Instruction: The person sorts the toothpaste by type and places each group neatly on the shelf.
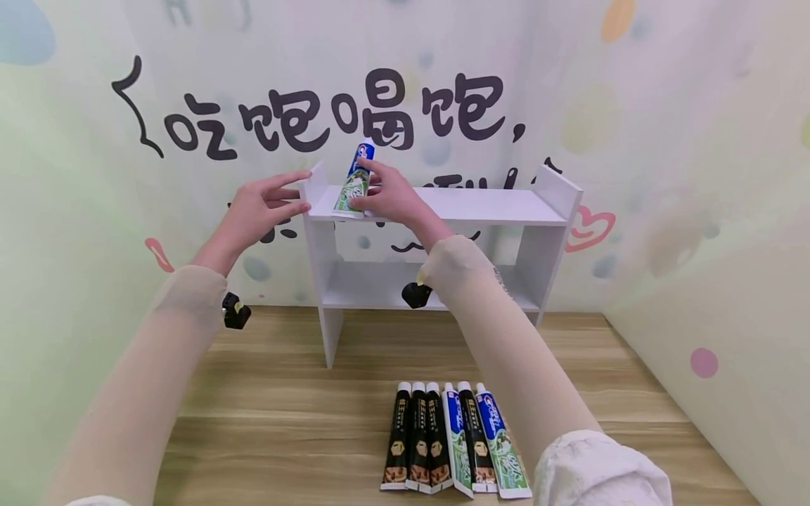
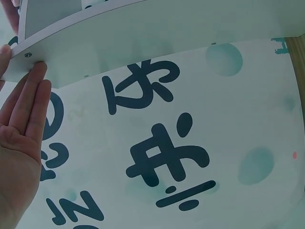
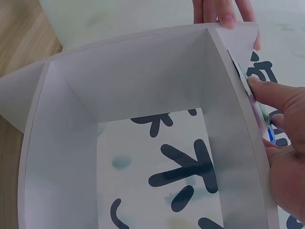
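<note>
My right hand (image 1: 395,195) holds a blue, white and green toothpaste tube (image 1: 356,180) between thumb and fingers, at the left end of the white shelf's (image 1: 487,205) top board. The tube leans with its cap up and its flat end at the board's front edge. In the right wrist view, the tube (image 3: 244,78) shows edge-on along the top board. My left hand (image 1: 253,214) touches the raised left side panel. Seen from the left wrist, its straight fingers (image 2: 35,102) rest against the panel's outer face (image 2: 143,40), with the thumb near the front edge.
Several toothpaste tubes lie side by side on the wooden table (image 1: 266,407) before the shelf: black ones (image 1: 399,436) and blue-green ones (image 1: 503,443). A lower board (image 1: 361,281) spans the shelf. Behind it stands a wall (image 1: 544,56) with large black lettering.
</note>
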{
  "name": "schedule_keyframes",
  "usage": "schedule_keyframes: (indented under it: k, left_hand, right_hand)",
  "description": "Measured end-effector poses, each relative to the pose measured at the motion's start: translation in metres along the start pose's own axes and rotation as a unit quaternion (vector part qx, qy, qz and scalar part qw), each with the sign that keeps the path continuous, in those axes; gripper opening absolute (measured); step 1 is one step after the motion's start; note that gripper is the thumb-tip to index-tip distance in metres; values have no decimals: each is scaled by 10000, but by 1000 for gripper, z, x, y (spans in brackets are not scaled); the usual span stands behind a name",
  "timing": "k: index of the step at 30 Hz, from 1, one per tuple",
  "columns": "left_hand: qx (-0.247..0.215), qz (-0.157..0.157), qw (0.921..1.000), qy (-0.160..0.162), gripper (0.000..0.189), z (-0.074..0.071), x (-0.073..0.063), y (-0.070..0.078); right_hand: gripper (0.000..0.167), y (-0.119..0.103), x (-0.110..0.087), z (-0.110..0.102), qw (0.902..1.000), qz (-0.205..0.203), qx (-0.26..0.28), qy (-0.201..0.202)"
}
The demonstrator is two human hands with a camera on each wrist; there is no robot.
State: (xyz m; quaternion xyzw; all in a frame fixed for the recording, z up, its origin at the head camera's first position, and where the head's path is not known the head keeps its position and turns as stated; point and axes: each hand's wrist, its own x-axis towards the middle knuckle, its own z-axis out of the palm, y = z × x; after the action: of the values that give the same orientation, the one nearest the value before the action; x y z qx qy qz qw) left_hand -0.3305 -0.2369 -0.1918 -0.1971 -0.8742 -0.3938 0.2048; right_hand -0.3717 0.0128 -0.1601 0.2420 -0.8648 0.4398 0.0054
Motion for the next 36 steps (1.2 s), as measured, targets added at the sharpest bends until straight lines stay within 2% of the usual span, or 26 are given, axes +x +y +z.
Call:
schedule_keyframes:
  k: [11, 24, 31, 36]
  left_hand:
    - [66, 45, 10000, 55, 56, -2, 0, 0]
    - [-31, 41, 10000, 20, 56, 0, 1, 2]
    - [31, 17, 10000, -24, 57, 1, 2, 1]
    - [40, 30, 10000, -16, 56, 1, 1, 1]
  right_hand:
    - [80, -2, 2, -1, 9975, 48, -699, -101]
    - [68, 0, 0, 1, 9929, -21, -1187, 116]
    - [57, 5, -2, 1, 9927, -159, -1188, 120]
    - [57, 7, -5, -2, 9940, -280, -1056, -81]
